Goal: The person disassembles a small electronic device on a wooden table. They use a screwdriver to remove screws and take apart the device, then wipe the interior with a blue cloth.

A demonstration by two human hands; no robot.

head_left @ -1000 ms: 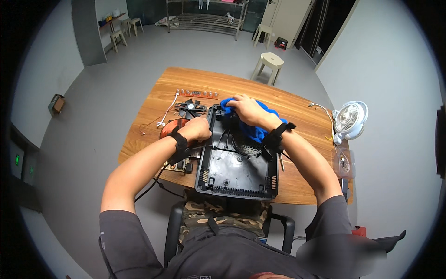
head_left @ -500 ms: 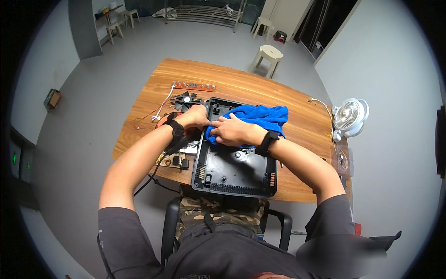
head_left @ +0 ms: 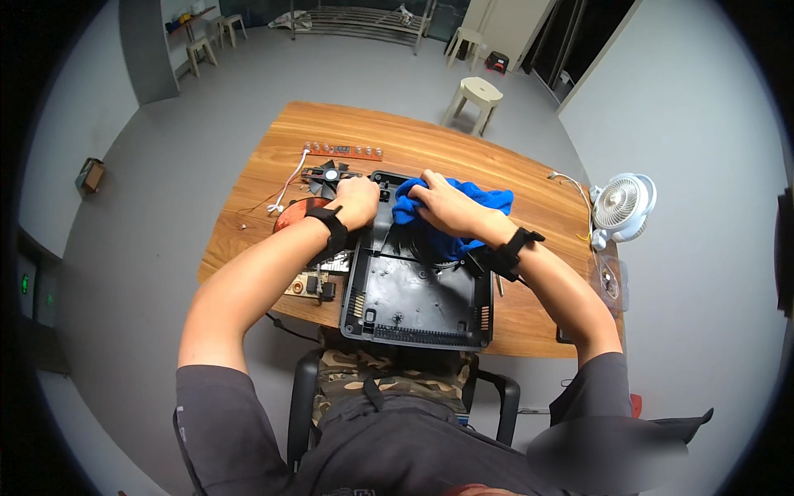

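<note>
Left hand (head_left: 357, 201) curls closed over the black plastic housing's (head_left: 413, 298) far corner — right hand (head_left: 442, 207) beside it pinches a blue cloth (head_left: 480, 202), forearms angled inward.

We see an evenly lit room under soft overhead light, with only faint shadows beneath the counter (head_left: 529, 318). The wood shows a mild sheen, no harsh glare. Fisheye distortion bends straight edges toward the rim, and black corners frame the circle. Centre detail is sharp; the margins soften slightly.
</note>
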